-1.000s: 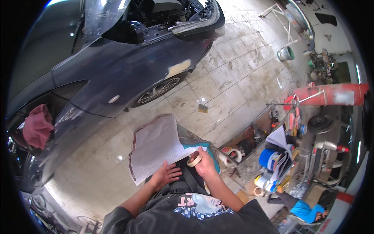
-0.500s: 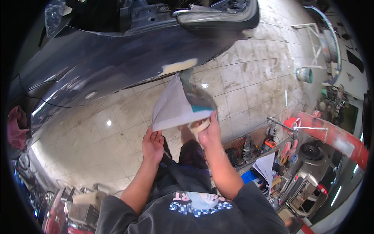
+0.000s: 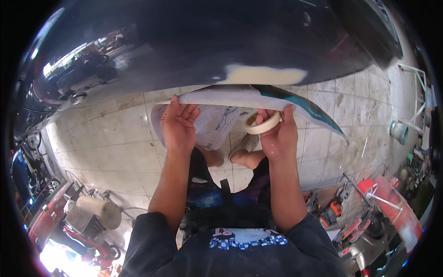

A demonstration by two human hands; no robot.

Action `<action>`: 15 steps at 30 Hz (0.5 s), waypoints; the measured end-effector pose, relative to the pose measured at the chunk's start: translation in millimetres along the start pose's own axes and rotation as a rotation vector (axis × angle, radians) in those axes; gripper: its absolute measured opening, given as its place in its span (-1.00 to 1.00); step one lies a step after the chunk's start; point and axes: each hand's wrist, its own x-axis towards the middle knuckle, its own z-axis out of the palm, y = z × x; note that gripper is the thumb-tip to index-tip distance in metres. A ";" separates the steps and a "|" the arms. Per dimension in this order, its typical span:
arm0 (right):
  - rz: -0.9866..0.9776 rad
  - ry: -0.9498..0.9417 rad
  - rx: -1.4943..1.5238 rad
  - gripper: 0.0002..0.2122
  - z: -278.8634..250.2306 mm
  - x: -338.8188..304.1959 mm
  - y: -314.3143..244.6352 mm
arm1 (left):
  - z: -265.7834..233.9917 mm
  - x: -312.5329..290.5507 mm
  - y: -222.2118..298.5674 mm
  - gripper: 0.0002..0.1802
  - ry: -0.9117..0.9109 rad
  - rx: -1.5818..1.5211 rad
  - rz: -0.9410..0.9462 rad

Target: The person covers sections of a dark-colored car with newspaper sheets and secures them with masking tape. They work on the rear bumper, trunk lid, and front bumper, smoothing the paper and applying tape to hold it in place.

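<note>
A large printed paper sheet (image 3: 217, 98), with a teal part to the right and a pale strip along its near edge, stretches between my hands just under the car's dark body panel (image 3: 175, 51). At the sheet's left, my left hand (image 3: 179, 127) grips its edge with the thumb up and the fingers partly curled. My right hand (image 3: 282, 134) pinches the same edge on the right. A cream masking tape roll (image 3: 270, 125) hangs round fingers of that right hand. Behind the near edge, the paper droops toward the floor. A cream filler patch (image 3: 263, 75) marks the panel above it.
Light floor tiles (image 3: 115, 157) lie beneath, with my feet below the sheet. To the right stand a teal bucket (image 3: 398, 131) and a white metal frame (image 3: 417, 92). A red car part (image 3: 392, 203) and tools lie at lower right; a beige cylinder (image 3: 99, 212) is at lower left.
I have come closer to the car, and the panel now fills the upper view. Both hands moved forward and farther apart, spreading the sheet wide beneath the panel.
</note>
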 end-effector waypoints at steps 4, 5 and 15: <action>-0.157 -0.144 0.018 -0.54 -2.0 38.1 19.1 | -11.6 42.0 -15.5 -0.81 -0.110 -0.033 0.096; -0.197 -0.200 0.019 -0.51 -5.7 49.1 25.0 | -14.8 49.7 -19.4 -0.79 -0.150 -0.053 0.100; -0.229 -0.426 0.143 -0.55 -39.8 100.4 53.0 | -33.0 84.2 -37.1 -0.66 -0.593 -0.316 0.094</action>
